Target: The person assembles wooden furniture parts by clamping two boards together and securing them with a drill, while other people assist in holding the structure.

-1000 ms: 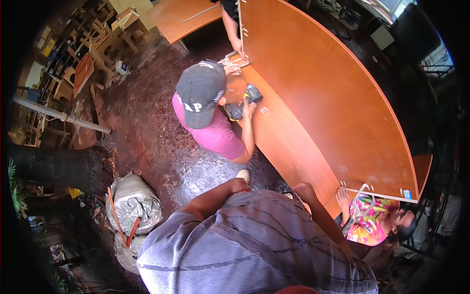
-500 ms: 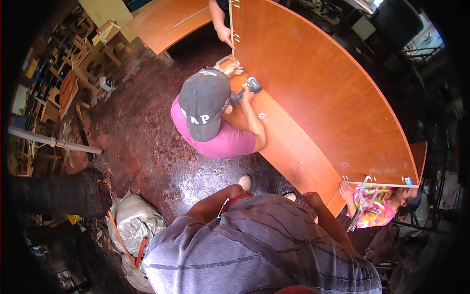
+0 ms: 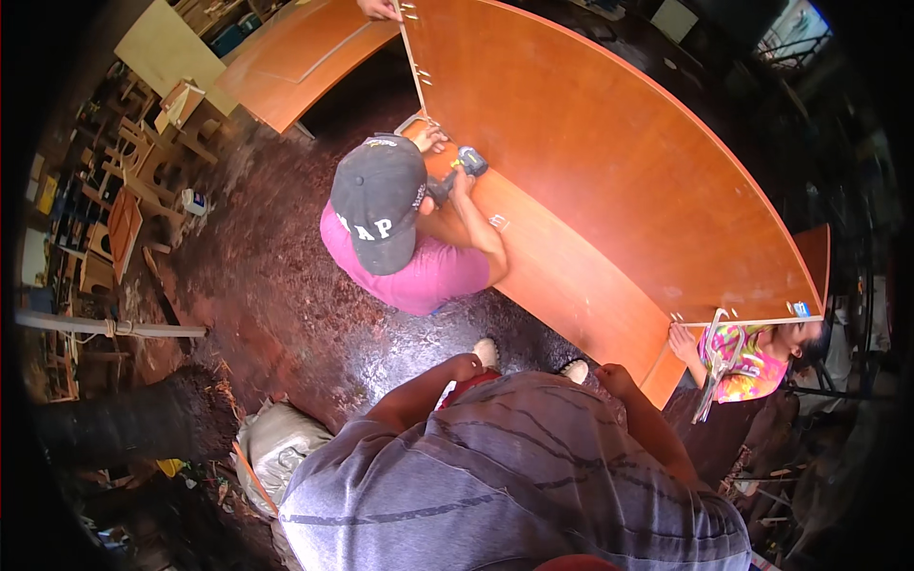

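My left hand [image 3: 464, 366] is at my waist with its fingers curled in, beside some red and white cloth. My right hand [image 3: 614, 379] is loosely closed too, near the lower end of a long orange-brown wooden panel [image 3: 571, 271]. What either fist holds, if anything, is hidden. Over that panel a co-worker in a dark cap [image 3: 379, 195] and pink shirt leans, gripping a cordless drill [image 3: 466, 164]. The drill is close to the corner where a large upright panel [image 3: 609, 152] meets the long one.
At right another person's hand [image 3: 684, 341] steadies the upright panel, next to a metal clamp [image 3: 714, 366]. A third person's hand [image 3: 381, 9] holds its far end. Behind stands an orange table [image 3: 276, 86]. A pale sack [image 3: 276, 443] and a wooden bar [image 3: 114, 325] are at left.
The view has shifted, so the panels and co-workers sit slightly further left and higher. The drill stays near the panel corner. My hands remain at my waist.
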`<state>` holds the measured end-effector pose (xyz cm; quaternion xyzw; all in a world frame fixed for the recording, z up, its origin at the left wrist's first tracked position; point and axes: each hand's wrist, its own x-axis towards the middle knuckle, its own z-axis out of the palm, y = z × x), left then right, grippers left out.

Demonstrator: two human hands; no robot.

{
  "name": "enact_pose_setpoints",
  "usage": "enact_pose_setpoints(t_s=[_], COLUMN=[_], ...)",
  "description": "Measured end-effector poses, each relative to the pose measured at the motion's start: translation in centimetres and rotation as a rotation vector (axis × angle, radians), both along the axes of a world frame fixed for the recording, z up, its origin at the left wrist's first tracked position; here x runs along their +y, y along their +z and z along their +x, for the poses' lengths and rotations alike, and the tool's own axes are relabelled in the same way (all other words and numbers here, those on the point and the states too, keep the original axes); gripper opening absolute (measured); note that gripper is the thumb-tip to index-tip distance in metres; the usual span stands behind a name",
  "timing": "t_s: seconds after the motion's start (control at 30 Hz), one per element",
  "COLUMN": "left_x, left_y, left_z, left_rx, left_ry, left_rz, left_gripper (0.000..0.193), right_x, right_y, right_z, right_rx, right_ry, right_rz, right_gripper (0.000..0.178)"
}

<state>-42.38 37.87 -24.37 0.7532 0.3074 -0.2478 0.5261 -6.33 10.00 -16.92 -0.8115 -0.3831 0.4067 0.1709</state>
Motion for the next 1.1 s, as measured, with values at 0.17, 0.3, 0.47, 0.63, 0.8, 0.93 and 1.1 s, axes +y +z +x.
enact_pose_setpoints(t_s=[0.17,0.3,0.47,0.63,0.8,0.93,1.1], left_x=[0.1,-0.1,0.0,0.5,1.0,1.4,2.1], left_y=[0.1,-0.3,-0.3,-0.6,-0.8,0.8,0.6], left_z=[-0.7,-1.6,-2.1,-2.1,-2.0,-1.0,0.7], left_rx=[0.014,0.009,0.017,0.001,0.002,0.023,-0.002], left_ry=[0.01,0.021,0.043,0.042,0.049,0.048,-0.019], left_rz=[-0.061,-0.026,-0.014,0.013,-0.003,-0.037,-0.031], left_gripper=[0.052,0.051,0.049,0.048,0.047,0.049,0.051], right_x=[1.2,2.6,4.0,4.4,5.0,5.3,5.2], right_y=[-0.2,0.6,1.0,0.3,1.2,1.4,1.1], right_z=[0.0,-0.8,-1.5,-1.3,-1.7,-1.4,-0.3], right_rx=[0.006,0.076,0.188,0.166,0.17,0.198,0.193], right_ry=[0.025,-0.071,-0.133,-0.134,-0.173,-0.216,-0.252], right_rz=[-0.014,-0.025,-0.037,0.001,-0.002,-0.039,-0.004], right_gripper=[0.031,0.03,0.031,0.032,0.033,0.032,0.034])
